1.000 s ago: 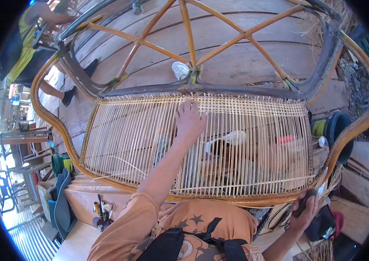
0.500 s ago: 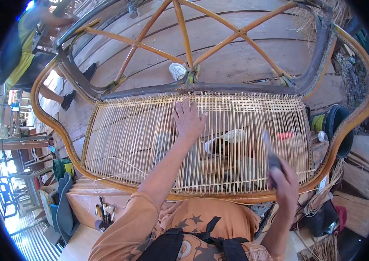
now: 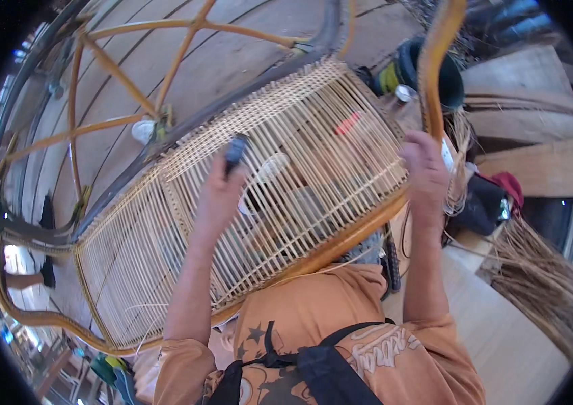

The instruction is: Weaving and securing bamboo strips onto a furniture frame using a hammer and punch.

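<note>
A large rattan chair frame [image 3: 131, 61] with a woven cane panel [image 3: 165, 243] lies tilted in front of me. My left hand [image 3: 217, 197] is raised over the panel's middle and is closed around a small dark tool [image 3: 236, 150] that points up from the fist. My right hand [image 3: 427, 169] grips the panel's right edge where the thick orange frame rail [image 3: 435, 81] bends upward. Both forearms reach up from my orange shirt. A white object [image 3: 269, 165] and a small red one [image 3: 347, 123] show through the weave.
A dark bucket [image 3: 452, 74] stands beyond the frame at the upper right. A dark and red bag [image 3: 489, 199] and a bundle of loose cane strands [image 3: 543, 277] lie at the right. Another person's legs [image 3: 26, 278] show at the far left. Wooden planks lie underneath.
The view has swung and the panel now sits diagonally. My left hand has lifted off the weave and now holds the dark tool. My right hand has moved to grip the frame's edge.
</note>
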Action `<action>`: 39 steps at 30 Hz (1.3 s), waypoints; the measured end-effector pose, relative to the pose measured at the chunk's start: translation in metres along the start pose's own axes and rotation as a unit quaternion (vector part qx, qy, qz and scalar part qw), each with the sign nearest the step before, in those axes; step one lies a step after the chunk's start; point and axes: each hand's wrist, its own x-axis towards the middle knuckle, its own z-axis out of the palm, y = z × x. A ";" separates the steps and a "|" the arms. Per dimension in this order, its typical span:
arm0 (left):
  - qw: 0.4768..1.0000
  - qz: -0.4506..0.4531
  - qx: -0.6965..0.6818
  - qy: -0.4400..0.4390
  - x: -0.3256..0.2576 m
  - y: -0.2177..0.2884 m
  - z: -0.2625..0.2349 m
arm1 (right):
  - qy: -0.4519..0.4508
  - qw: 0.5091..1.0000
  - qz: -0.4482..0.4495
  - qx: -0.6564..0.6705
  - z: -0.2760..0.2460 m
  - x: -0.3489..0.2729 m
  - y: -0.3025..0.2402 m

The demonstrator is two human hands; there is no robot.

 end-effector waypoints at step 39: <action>0.935 -0.006 -0.188 0.301 0.064 -0.107 -0.103 | -0.425 0.808 0.319 0.255 0.234 -0.093 -0.009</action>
